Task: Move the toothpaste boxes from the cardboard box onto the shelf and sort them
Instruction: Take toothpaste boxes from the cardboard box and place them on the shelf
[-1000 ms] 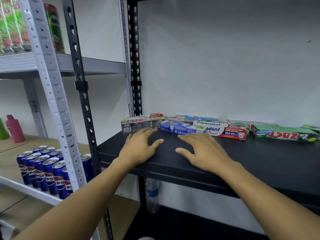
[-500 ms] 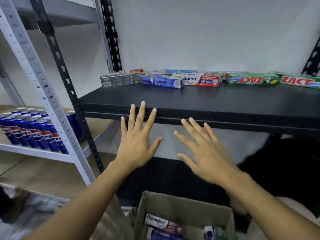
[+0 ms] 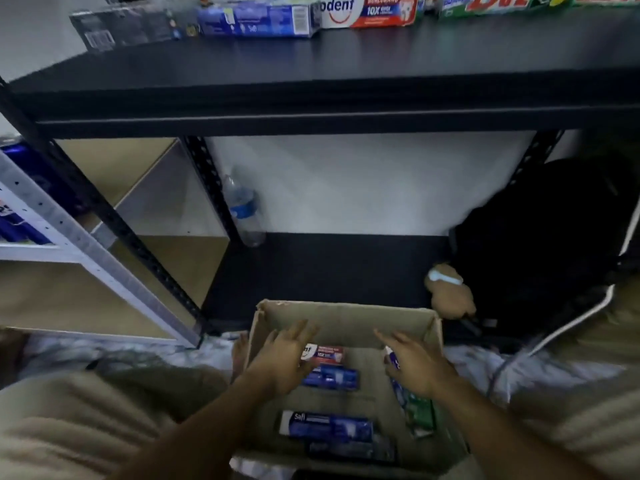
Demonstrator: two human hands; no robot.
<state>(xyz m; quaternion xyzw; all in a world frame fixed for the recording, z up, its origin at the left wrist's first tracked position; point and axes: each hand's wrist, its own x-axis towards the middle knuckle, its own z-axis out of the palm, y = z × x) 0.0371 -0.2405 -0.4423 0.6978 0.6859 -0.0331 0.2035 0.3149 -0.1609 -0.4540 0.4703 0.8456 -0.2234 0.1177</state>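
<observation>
An open cardboard box point(image 3: 343, 315) sits on the floor below the black shelf point(image 3: 311, 64). Inside it lie a red-and-white Pepsodent box point(image 3: 327, 354), a blue box point(image 3: 332, 377), a blue Safi box point(image 3: 327, 426) and a green box point(image 3: 420, 408) leaning on the right wall. My left hand point(image 3: 284, 358) hovers over the Pepsodent box with fingers spread, holding nothing. My right hand point(image 3: 414, 363) reaches in beside a blue-and-white box, fingers apart. On the shelf stand a dark box point(image 3: 121, 27), a blue box point(image 3: 256, 24), a Pepsodent box point(image 3: 367, 10) and green boxes point(image 3: 491, 3).
A water bottle point(image 3: 244, 209) leans at the back of the lower shelf. A brown soft toy point(image 3: 448, 294) and a black bag point(image 3: 554, 237) sit to the right. A grey rack post point(image 3: 69, 233) with blue cans point(image 3: 20, 188) stands to the left.
My view has tilted down from the shelf to the cardboard box. Both hands dropped from the shelf edge into the box.
</observation>
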